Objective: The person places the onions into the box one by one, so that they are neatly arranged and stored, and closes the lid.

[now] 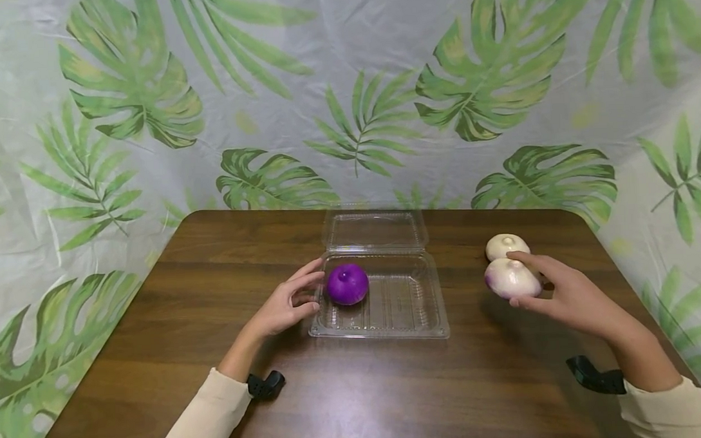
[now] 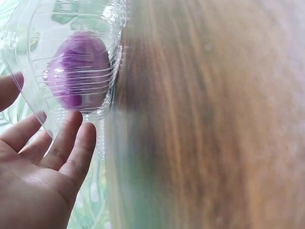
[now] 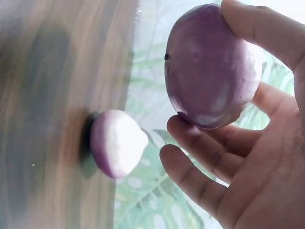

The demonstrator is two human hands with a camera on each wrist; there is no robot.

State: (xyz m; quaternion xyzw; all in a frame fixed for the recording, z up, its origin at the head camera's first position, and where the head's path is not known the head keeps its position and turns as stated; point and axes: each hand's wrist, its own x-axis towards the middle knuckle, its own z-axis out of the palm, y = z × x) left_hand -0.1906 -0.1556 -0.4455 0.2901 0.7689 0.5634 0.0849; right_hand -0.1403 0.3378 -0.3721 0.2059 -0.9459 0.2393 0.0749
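A clear plastic clamshell box (image 1: 408, 310) lies open in the middle of the table, its lid flat behind it. A bright purple onion (image 1: 347, 283) (image 2: 76, 69) sits in its left half. My left hand (image 1: 288, 302) (image 2: 45, 152) is just left of the box, fingers relaxed and apart, holding nothing. My right hand (image 1: 552, 288) (image 3: 248, 133) grips a white onion with a purple blush (image 1: 512, 278) (image 3: 212, 64), lifted off the table. A second white onion (image 1: 506, 245) (image 3: 116, 143) rests on the table just behind it.
The brown wooden table (image 1: 356, 386) has rounded far corners. A leaf-print sheet (image 1: 346, 97) hangs behind and around it. Black wrist mounts (image 1: 266, 384) (image 1: 596, 376) show at both cuffs.
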